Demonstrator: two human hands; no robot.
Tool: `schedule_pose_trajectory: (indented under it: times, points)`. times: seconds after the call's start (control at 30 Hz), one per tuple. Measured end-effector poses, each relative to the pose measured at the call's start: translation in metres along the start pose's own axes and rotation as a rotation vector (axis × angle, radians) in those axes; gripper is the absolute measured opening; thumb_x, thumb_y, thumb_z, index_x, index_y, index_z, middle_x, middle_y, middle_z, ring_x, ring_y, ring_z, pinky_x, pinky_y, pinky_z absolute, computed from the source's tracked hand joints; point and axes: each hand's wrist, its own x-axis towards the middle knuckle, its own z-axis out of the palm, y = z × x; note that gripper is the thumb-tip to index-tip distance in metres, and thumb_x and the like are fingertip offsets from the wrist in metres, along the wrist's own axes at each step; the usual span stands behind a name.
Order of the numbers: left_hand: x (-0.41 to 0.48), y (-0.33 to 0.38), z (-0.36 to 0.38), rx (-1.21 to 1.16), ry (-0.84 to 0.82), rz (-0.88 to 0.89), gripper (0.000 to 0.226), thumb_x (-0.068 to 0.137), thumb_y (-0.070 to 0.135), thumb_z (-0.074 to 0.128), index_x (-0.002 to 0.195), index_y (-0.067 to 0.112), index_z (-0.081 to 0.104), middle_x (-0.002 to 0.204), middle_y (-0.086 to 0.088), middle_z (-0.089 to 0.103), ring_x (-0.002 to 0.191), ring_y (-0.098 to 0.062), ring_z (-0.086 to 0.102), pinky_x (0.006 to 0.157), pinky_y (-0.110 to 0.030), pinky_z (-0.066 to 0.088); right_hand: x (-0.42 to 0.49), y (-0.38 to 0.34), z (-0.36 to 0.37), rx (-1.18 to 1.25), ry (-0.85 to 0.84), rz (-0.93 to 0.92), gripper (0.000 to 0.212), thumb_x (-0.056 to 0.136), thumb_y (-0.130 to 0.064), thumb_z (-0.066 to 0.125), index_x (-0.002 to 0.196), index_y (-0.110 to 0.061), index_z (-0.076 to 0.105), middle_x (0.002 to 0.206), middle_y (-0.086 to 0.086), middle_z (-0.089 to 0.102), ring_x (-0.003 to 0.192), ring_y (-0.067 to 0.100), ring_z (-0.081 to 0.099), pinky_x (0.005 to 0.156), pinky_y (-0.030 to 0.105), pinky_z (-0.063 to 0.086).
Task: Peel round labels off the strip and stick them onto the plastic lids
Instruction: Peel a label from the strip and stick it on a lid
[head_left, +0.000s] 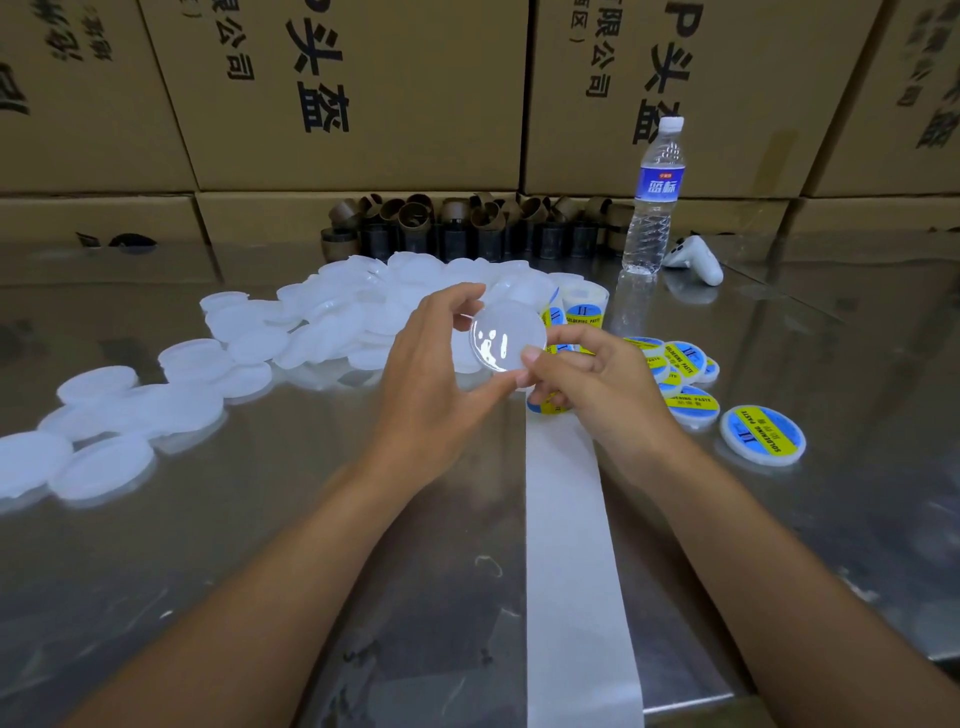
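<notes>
My left hand (436, 374) holds a plain translucent plastic lid (506, 338) by its rim, raised above the table with its flat face toward me. My right hand (597, 384) is beside it on the right. Its thumb lies on the lid's lower right edge and its fingers are curled, with bits of a blue and yellow round label (551, 349) showing between them. The white backing strip (571, 545) runs from under my right hand to the near table edge. A roll of labels (584, 306) stands behind my hands.
Several plain white lids (249, 343) are heaped left and behind. Labelled lids (761, 431) lie to the right. A water bottle (652, 208), a white controller (696, 260) and brown cardboard cores (467, 223) stand at the back, before stacked cartons (363, 93). The table (260, 545) is shiny metal.
</notes>
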Motion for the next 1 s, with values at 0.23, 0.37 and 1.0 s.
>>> schedule_pose_trajectory:
  times: [0.23, 0.37, 1.0]
  points:
    - [0.000, 0.001, 0.000, -0.090, -0.010, -0.065, 0.072, 0.067, 0.018, 0.086, 0.126, 0.019, 0.044, 0.110, 0.007, 0.055, 0.094, -0.003, 0.055, 0.083, -0.008, 0.039, 0.001, 0.001, -0.001, 0.007, 0.042, -0.034, 0.010, 0.089, -0.013, 0.062, 0.095, -0.020, 0.058, 0.059, -0.004, 0.067, 0.054, 0.001, 0.060, 0.054, 0.010, 0.042]
    - [0.002, 0.004, -0.001, -0.252, 0.017, -0.211, 0.055, 0.077, 0.017, 0.079, 0.115, 0.031, 0.042, 0.093, 0.011, 0.058, 0.080, -0.002, 0.058, 0.077, -0.018, 0.048, 0.001, 0.000, 0.000, -0.025, 0.072, -0.067, 0.023, 0.093, -0.008, 0.056, 0.098, -0.029, 0.062, 0.073, 0.002, 0.059, 0.059, 0.002, 0.059, 0.061, 0.016, 0.047]
    - [0.008, -0.009, -0.006, -0.685, -0.128, -0.608, 0.019, 0.089, 0.006, 0.063, 0.101, 0.020, 0.064, 0.087, -0.004, 0.065, 0.081, -0.020, 0.063, 0.075, -0.034, 0.052, -0.001, 0.003, 0.001, -0.063, -0.050, 0.018, 0.030, 0.085, -0.012, 0.067, 0.113, -0.019, 0.056, 0.079, -0.003, 0.062, 0.075, 0.016, 0.059, 0.076, 0.031, 0.047]
